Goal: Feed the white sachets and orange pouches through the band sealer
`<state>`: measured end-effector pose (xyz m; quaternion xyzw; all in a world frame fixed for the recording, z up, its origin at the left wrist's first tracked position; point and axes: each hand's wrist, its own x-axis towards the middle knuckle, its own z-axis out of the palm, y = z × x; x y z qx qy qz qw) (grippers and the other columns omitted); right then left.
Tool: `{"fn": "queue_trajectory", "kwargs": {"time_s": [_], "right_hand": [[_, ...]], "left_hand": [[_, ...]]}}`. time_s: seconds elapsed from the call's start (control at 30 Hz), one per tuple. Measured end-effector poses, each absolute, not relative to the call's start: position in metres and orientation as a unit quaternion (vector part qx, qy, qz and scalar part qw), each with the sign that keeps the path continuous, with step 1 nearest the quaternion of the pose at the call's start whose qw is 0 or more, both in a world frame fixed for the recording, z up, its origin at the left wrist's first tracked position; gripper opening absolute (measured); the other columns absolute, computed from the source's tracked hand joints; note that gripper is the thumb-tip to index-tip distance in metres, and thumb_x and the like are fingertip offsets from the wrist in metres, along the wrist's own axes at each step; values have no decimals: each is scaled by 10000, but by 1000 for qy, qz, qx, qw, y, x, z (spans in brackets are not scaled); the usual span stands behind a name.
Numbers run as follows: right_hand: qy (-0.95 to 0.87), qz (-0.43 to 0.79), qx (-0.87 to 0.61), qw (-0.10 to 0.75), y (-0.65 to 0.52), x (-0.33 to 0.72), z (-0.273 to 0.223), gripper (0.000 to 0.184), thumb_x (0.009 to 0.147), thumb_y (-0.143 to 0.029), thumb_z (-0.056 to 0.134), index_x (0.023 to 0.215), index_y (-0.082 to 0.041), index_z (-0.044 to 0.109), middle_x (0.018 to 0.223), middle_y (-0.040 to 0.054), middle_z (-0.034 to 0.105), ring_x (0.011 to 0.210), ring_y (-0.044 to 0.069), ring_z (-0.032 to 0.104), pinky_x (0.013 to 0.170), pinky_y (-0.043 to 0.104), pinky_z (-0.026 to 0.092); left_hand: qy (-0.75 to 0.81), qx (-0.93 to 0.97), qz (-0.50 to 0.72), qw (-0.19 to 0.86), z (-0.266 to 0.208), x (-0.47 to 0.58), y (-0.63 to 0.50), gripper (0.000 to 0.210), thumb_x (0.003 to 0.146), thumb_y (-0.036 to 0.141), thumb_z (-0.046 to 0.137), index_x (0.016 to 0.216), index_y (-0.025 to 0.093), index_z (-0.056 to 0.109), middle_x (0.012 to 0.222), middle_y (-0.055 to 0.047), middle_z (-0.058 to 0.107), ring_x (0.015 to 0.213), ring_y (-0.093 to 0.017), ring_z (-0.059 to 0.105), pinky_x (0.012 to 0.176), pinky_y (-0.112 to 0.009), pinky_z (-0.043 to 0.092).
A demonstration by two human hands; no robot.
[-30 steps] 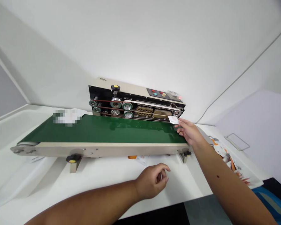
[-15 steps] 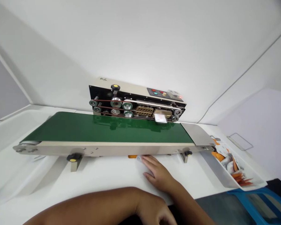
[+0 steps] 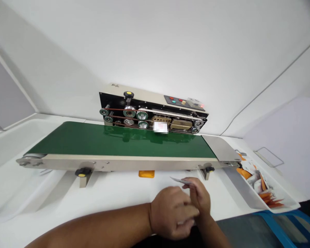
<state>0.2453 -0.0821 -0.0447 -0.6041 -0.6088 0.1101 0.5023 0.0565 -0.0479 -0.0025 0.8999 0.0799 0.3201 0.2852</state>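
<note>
Packet (image 3: 179, 180), thin, flat and pale grey, is raised above the white worktop (image 3: 113, 196), its left end free; the right hand's (image 3: 200, 198) grip pinches its right end. Overlapping that wrist in view, the left hand (image 3: 173, 213) is blurred, fingers curled; whether its grip holds anything I cannot tell. An orange rectangular pouch (image 3: 146, 174) lies leftward, by the long green conveyor belt (image 3: 119, 143). Behind, a small white packet (image 3: 160, 127) sits at the cream-and-black pulley machine (image 3: 142, 95). Rightward, a translucent white plastic bin (image 3: 286, 204) holds orange-and-white packets (image 3: 259, 182).
</note>
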Motion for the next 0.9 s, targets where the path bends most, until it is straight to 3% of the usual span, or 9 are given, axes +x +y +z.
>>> {"fn": "queue_trajectory", "kwargs": {"time_s": [0.13, 0.23, 0.37, 0.47, 0.57, 0.7, 0.83, 0.9], "right_hand": [[-391, 239, -624, 633, -100, 245, -48, 357, 1013, -521, 484, 983, -204, 646, 744, 27, 664, 630, 185, 639, 563, 299, 530], [-381, 328, -593, 629, -104, 245, -48, 408, 961, -556, 570, 1165, -208, 626, 810, 37, 680, 622, 182, 630, 524, 292, 520], [-444, 371, -586, 567, -104, 262, -39, 551, 932, -538, 628, 1354, -191, 560, 692, -3, 639, 590, 181, 612, 568, 312, 531], [-497, 405, -588, 493, -104, 280, -27, 446, 916, -504, 666, 1226, -185, 638, 716, 7, 653, 604, 172, 600, 569, 292, 498], [-536, 420, -591, 433, -102, 293, -10, 343, 901, -464, 694, 1107, -189, 692, 796, 30, 683, 681, 180, 627, 617, 291, 500], [-581, 405, -605, 364, -102, 299, 12, 273, 891, -444, 699, 1013, -204, 744, 788, 27, 674, 683, 183, 610, 643, 306, 488], [-590, 404, -614, 334, -102, 311, 29, 236, 864, -440, 724, 947, -226, 779, 671, 42, 638, 614, 205, 581, 578, 342, 464], [-554, 391, -624, 389, -97, 324, 39, 226, 803, -435, 787, 911, -236, 793, 663, 78, 663, 574, 212, 587, 529, 354, 466]], "left_hand": [[239, 835, 399, 293, -1, 60, -34, 580, 860, 395, 656, 1397, 193, 572, 1296, -181, 632, 1125, -348, 597, 1001, -481, 467], [268, 824, 332, 373, -6, 65, -28, 493, 921, 335, 602, 1406, 256, 550, 1126, -81, 726, 947, -263, 666, 890, -364, 509], [279, 795, 304, 444, -10, 68, -29, 336, 936, 324, 590, 1260, 244, 625, 823, 2, 715, 667, -176, 611, 677, -265, 466], [312, 743, 311, 504, -12, 70, -27, 290, 907, 314, 621, 1175, 204, 603, 671, 43, 614, 590, -149, 536, 565, -234, 380], [293, 703, 307, 571, -14, 72, -24, 324, 885, 255, 623, 1190, 197, 532, 668, 64, 584, 579, -128, 510, 537, -214, 339], [278, 721, 291, 565, -14, 73, -24, 284, 858, 272, 674, 1094, 212, 529, 573, 112, 431, 519, -107, 389, 511, -213, 269], [260, 719, 306, 568, -15, 73, -27, 301, 864, 277, 670, 1071, 222, 459, 627, 98, 519, 529, -107, 435, 518, -215, 288], [250, 713, 326, 568, -15, 73, -27, 310, 874, 258, 643, 1087, 223, 422, 725, 68, 598, 538, -101, 455, 532, -216, 322]]}}
